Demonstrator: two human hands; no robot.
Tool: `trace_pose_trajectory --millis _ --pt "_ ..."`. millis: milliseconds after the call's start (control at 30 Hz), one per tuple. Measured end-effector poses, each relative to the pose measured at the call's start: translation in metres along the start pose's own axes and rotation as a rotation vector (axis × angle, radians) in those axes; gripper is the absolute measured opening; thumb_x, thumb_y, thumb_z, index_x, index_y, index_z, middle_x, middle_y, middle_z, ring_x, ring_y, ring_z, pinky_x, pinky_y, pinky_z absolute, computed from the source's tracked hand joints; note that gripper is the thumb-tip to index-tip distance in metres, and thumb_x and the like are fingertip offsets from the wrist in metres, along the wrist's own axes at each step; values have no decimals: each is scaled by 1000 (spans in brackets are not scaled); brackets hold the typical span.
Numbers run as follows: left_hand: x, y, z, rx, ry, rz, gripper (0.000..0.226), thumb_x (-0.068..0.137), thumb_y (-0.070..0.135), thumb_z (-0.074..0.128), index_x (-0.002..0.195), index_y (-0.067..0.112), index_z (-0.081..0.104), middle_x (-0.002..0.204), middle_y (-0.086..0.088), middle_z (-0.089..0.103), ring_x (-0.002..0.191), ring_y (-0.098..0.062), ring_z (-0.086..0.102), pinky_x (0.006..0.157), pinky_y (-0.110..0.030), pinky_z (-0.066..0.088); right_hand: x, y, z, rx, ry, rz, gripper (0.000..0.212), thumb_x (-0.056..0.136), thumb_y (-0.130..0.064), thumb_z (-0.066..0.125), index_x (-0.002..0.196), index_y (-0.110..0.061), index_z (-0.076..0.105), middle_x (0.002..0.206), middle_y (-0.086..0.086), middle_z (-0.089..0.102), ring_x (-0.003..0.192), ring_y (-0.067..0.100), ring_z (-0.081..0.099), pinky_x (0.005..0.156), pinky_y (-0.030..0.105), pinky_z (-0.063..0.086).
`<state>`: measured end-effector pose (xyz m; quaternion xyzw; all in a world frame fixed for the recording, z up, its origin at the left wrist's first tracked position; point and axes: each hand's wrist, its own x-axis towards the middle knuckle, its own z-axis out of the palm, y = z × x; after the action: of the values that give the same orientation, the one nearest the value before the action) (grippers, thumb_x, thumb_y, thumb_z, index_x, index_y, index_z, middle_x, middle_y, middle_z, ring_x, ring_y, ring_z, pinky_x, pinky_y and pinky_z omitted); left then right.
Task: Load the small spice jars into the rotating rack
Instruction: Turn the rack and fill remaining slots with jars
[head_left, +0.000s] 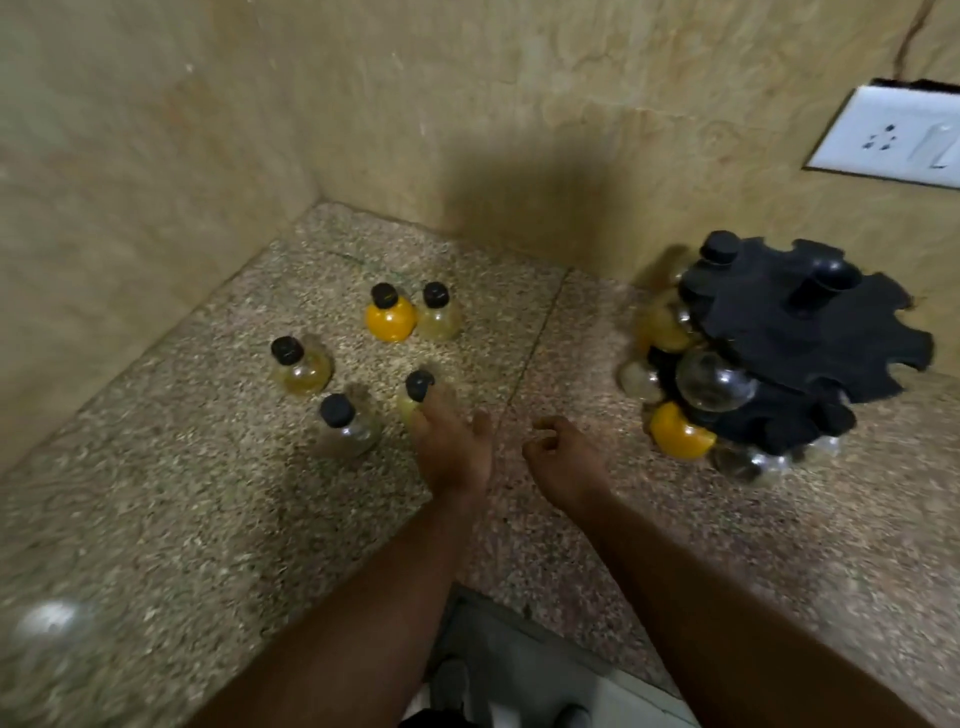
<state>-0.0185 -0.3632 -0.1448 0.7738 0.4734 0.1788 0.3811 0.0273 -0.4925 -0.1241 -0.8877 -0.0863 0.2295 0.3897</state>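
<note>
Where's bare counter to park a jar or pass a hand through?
Free: the wide strip of counter left of the left forearm, and the stretch near the front edge right of the right hand, below the rack. Also the gap between the hands and the rack. Crowded: the five loose jars around the left hand, and the rack's loaded left side.

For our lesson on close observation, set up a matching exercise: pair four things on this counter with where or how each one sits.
Column one:
1. left hand
2. right hand
3. bright orange jar
4. black rack

Column two:
A. beside a pale jar at the back of the loose group
B. fingers curled, nothing in them
C. by the wall under the socket, jars already in it
D. on the nearest loose jar

Pairs: 1-D, 2-B, 3-A, 4-C
</note>
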Motion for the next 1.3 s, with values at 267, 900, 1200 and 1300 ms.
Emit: trace_pose_trajectory --millis 267,900,1200,1300 --pt "43 -28 -34 65 81 113 75 87 40 68 149 17 32 138 -12 50 124 -34 52 94 -45 51 27 -21 63 -611 -231 -75 86 86 -62 57 156 -30 19 165 12 17 149 39 20 114 62 28" --pt "75 -15 -38 143 -85 52 41 92 50 50 118 20 61 114 -5 65 100 -27 65 81 -41 55 51 -44 85 -532 -54 -187 76 90 -53 61 154 -28 27 164 12 25 148 37 29 110 63 37" --pt "67 -40 -43 -13 -41 -74 39 100 33 41 70 14 58 71 -5 63 64 -23 58 49 -30 25 91 -104 86 -568 -138 -655 68 94 -35 58 156 -30 28 164 7 28 147 33 31 109 56 40" --pt "64 -46 -46 -37 -76 -122 41 103 31 37 74 12 60 79 -8 66 70 -26 60 53 -32 30 98 -120 95 -718 -299 -702 73 97 -35 58 160 -32 19 168 3 18 152 28 20 113 53 35"
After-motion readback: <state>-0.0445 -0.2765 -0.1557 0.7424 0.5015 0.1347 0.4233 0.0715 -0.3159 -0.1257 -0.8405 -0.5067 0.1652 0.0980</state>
